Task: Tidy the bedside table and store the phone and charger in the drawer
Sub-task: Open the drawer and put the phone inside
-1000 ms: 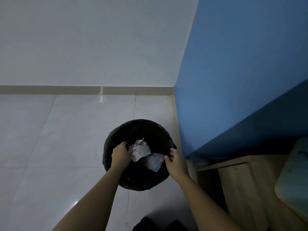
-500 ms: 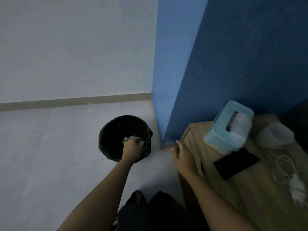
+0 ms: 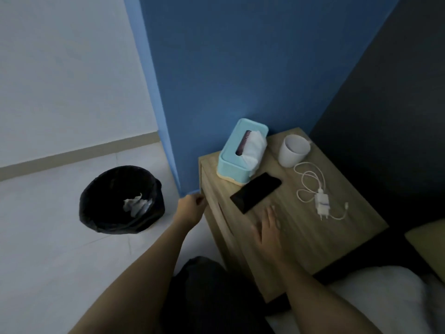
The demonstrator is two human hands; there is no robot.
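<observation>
A black phone (image 3: pixel 255 192) lies face up on the wooden bedside table (image 3: pixel 313 239), just in front of a light blue tissue box (image 3: pixel 242 150). A white charger (image 3: pixel 322 204) with its coiled cable lies to the phone's right. My right hand (image 3: pixel 268 229) hovers over the table top with fingers stretched out, a little short of the phone's near end. My left hand (image 3: pixel 191 209) is loosely curled and holds nothing, beside the table's left front corner. The drawer front is seen only edge-on.
A white cup (image 3: pixel 293 150) stands at the table's back. A black bin (image 3: pixel 121 200) with crumpled paper sits on the floor at left. Blue wall behind the table; bed and pillow (image 3: pixel 375 300) at lower right.
Both hands left the bin. My left hand drew back to the table's corner, and my right hand moved over the table top toward the phone. The view swung right.
</observation>
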